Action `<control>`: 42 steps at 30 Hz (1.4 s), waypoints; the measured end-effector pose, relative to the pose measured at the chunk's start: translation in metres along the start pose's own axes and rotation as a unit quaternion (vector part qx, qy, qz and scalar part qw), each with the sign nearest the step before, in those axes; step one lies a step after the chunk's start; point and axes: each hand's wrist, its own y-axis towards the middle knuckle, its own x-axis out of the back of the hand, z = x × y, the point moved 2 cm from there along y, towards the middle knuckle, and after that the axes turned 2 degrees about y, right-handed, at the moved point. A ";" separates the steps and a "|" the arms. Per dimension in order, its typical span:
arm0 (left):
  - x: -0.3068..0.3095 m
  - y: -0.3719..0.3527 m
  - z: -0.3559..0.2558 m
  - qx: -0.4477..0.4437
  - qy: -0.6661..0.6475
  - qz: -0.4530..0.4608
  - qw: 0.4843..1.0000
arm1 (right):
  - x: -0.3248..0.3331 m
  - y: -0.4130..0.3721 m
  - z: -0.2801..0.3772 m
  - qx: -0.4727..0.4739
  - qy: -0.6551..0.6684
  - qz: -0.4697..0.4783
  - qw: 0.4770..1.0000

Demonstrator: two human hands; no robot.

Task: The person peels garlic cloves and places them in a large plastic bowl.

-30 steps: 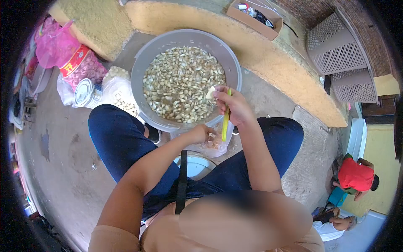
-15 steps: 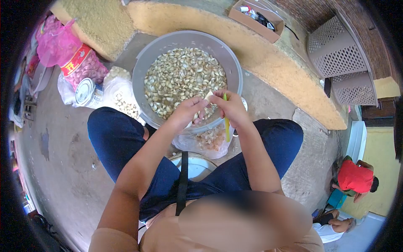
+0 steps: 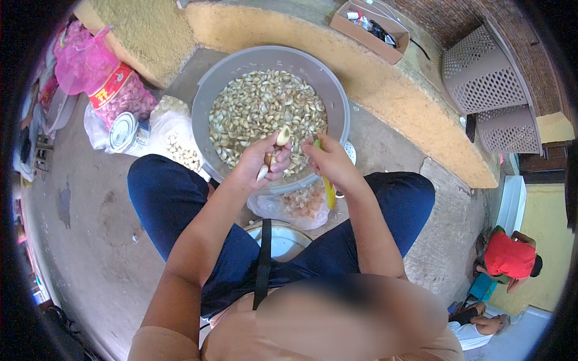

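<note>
My left hand (image 3: 257, 163) is closed around several garlic cloves, over the near side of a big grey tub (image 3: 342, 96). One pale garlic clove (image 3: 283, 136) sticks up at the thumb and fingertips, and another white one shows lower in the palm. My right hand (image 3: 336, 162), a little apart from the left, grips a small yellow-green knife (image 3: 329, 192) whose yellow end points down toward me; its blade is hard to make out. Inside the tub lie unpeeled-looking garlic cloves (image 3: 265, 102) in liquid. Below my hands, a clear plastic bag (image 3: 274, 207) holds brownish skins.
To the left stand a tin can (image 3: 123, 133), a plastic bag of pale cloves (image 3: 180, 150) and a pink net sack (image 3: 129, 99). A low yellow wall (image 3: 385, 99) carries a cardboard box (image 3: 367, 33). A white strainer (image 3: 350, 151) sits by the tub. Two people are at far right.
My hands have moved apart. The clove that was between both hands' fingertips is now upright in my left hand, and the knife has tilted slightly in my right.
</note>
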 end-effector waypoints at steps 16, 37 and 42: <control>-0.008 -0.002 0.004 0.053 0.051 0.027 0.997 | -0.005 -0.005 0.020 0.088 -0.090 0.034 0.991; -0.014 -0.002 0.004 0.053 0.083 -0.032 0.995 | -0.010 0.001 0.009 0.089 -0.134 0.062 0.985; -0.015 -0.003 0.004 0.042 0.111 -0.054 0.991 | -0.013 -0.003 0.013 0.126 -0.166 0.044 0.977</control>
